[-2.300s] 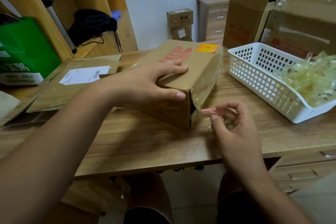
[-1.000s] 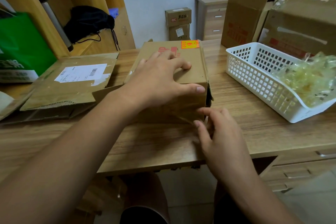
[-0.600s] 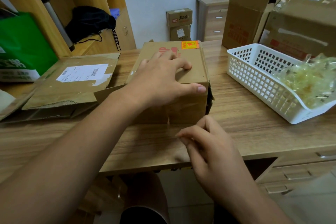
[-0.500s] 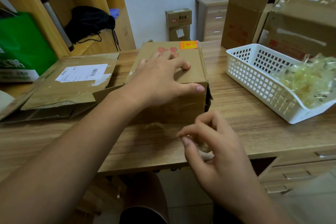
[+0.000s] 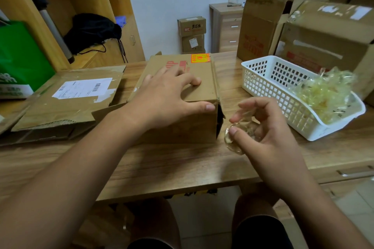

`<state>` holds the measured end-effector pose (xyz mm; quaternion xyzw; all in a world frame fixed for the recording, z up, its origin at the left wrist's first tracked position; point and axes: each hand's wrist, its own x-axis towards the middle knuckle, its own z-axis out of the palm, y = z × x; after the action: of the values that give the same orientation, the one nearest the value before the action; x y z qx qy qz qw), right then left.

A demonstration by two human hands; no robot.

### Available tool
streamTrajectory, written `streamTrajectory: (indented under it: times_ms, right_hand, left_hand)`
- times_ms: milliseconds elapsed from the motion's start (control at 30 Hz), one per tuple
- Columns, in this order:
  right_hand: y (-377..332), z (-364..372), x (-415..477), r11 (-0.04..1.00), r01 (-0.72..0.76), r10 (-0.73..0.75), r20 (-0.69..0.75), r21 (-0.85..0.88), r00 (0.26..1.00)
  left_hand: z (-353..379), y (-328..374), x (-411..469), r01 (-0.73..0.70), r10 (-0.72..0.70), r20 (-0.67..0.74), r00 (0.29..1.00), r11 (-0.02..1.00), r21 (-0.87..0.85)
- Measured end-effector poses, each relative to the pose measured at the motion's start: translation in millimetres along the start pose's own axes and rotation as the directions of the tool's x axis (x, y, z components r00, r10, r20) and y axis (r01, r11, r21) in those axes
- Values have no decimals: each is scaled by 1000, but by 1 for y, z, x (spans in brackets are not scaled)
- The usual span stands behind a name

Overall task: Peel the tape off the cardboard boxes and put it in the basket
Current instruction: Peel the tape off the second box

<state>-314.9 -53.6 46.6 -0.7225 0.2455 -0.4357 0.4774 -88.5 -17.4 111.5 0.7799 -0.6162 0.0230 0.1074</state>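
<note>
Wooden desk (image 5: 182, 163) fills frame centre. Left hand (image 5: 162, 97) flat on cardboard box (image 5: 202, 91), fingers spread. Right hand (image 5: 263, 127) pinches crumpled tape (image 5: 234, 139), centre right. Basket (image 5: 273, 91) right.

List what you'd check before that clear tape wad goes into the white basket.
1. Right hand grips the tape wad: ok.
2. Wad clear of the cardboard box: ok.
3. Left hand rests flat on the box top: ok.
4. White basket has free room beside its tape pile: ok.
5. More tape left on the box: cannot tell.
</note>
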Motion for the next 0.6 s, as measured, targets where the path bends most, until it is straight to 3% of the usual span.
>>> streamTrajectory:
  times_ms: [133, 300, 467, 600]
  right_hand:
    - [-6, -8, 1, 998, -30, 32, 53, -47, 998]
    - [-13, -17, 2, 994, -49, 27, 211, 98, 977]
    - [-11, -13, 6, 963, -101, 59, 173, 249, 983]
    - [-7, -10, 9, 935, -121, 81, 132, 335, 988]
  left_hand:
    - [-1, -2, 1, -4, 4, 5, 1000, 1000, -6]
    - [-1, -4, -2, -14, 14, 23, 1000, 1000, -2]
    - [-7, -5, -6, -54, 55, 36, 998, 998, -23]
    - [-8, -2, -19, -188, 173, -105, 979, 971, -149]
